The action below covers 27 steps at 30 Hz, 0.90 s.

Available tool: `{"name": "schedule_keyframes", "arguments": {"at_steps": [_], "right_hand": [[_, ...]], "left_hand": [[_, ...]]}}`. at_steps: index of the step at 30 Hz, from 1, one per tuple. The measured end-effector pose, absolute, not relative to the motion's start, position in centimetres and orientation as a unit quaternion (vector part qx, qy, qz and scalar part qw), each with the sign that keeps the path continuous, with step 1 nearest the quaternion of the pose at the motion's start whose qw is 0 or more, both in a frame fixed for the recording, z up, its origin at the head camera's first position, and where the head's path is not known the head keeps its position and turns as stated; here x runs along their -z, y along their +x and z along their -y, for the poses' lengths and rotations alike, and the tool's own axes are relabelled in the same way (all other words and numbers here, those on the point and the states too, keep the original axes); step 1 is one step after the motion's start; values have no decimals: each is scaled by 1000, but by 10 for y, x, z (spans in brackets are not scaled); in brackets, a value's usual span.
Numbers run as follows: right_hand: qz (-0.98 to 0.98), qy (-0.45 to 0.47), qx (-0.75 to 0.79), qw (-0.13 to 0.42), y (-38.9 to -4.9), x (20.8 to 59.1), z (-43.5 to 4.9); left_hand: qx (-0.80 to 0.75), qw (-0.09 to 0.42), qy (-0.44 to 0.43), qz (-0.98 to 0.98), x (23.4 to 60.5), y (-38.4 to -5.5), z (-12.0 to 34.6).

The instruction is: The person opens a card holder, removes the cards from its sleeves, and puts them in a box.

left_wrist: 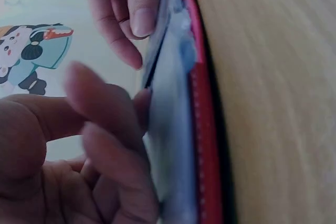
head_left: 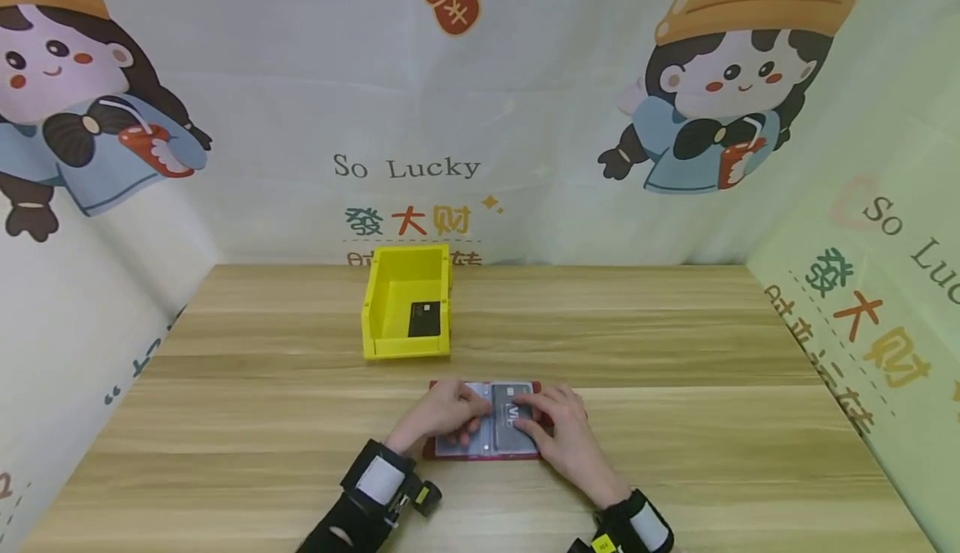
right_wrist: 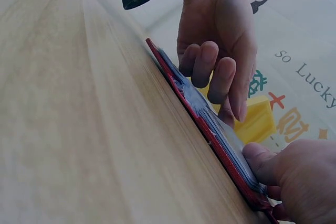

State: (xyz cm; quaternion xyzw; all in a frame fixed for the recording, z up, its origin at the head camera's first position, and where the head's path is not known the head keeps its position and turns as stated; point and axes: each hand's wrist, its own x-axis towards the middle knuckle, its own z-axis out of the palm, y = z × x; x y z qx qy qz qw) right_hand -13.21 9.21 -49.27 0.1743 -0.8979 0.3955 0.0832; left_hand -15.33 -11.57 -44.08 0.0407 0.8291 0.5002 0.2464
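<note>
A person works at a red card holder (head_left: 487, 456) lying open on a wooden table (head_left: 690, 353). The right hand (head_left: 564, 430) is unclenched, thumb and forefinger spread on a gray card (head_left: 506, 441) in the right-hand pocket; the left hand (head_left: 448, 410) bends over the left page, its grip too blurred to tell. Beyond, a yellow bin (head_left: 405, 348) holds a black card (head_left: 424, 320).

Wood-grain table (head_left: 675, 336), pale printed walls (head_left: 555, 120), perhaps cloth
</note>
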Motion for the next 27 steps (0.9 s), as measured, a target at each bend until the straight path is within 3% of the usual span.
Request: {"name": "schedule_keyframes", "arguments": {"at_steps": [11, 27], "right_hand": [[896, 187, -389, 101, -132, 493, -93], [900, 184, -386, 90, -134, 497, -93]], "left_hand": [[-498, 207, 37, -841, 448, -153, 113], [-490, 219, 31, -843, 450, -154, 128]]}}
